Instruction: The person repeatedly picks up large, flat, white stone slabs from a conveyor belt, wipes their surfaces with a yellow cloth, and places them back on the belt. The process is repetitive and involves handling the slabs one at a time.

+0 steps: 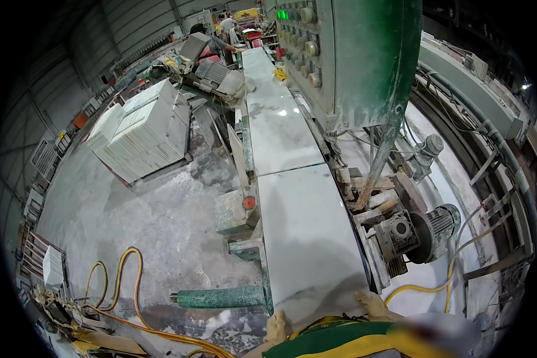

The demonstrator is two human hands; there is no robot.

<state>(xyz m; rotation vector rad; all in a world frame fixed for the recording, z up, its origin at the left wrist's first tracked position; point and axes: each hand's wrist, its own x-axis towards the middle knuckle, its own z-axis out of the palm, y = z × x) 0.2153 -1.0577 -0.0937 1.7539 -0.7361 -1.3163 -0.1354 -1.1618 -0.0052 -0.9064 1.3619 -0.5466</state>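
A long white stone slab (309, 221) with grey veining lies flat along a narrow conveyor, its near end just in front of my body. My left hand (275, 328) is closed on the slab's left edge at that near end. On the opposite edge, slightly farther forward, my right hand (374, 307) grips the same slab. The undersides of both hands' fingers are hidden. Ahead, a second glossy slab (283, 140) lies end to end with this one, a thin dark seam between them. A green and yellow apron (340, 339) covers my front.
A green control cabinet (364, 65) with knobs overhangs on the right. Below it sit motors (441, 224) and gearing beside the conveyor. Left are a red button (249, 203), a protruding green roller (221, 298), stacked slabs (146, 128) and yellow hose (140, 286). A person (224, 46) stands far ahead.
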